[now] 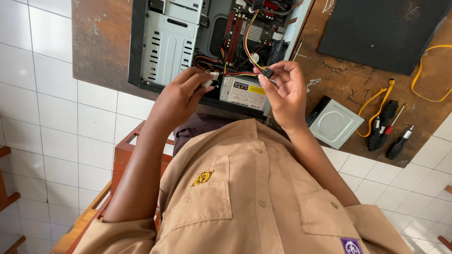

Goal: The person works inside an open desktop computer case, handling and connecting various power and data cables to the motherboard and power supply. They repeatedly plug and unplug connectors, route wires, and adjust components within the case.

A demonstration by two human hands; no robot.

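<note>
A small black flat connector sits pinched between thumb and fingertips of the right hand, at about one o'clock from the middle of the view. Thin red, yellow and black wires run from it toward nine o'clock, where the left hand closes its fingers around a pale white moulded plug. Both hands are narrow, each gripping its own end of the same wire bundle, just above the near edge of an open computer case.

The case is bare grey sheet metal, its drive cage punched with slots. Inside, toward twelve o'clock, lies a motherboard with red slots and a ribbed heat sink. A boxy power supply with a labelled face sits directly beneath the hands.

The case rests on a worn brown wooden table, scratched and scribbled. At three o'clock lies a square grey metal optical drive, and beyond it black-handled screwdrivers and a looping yellow cable. A flat black panel lies at two o'clock. White square floor tiles surround everything.
</note>
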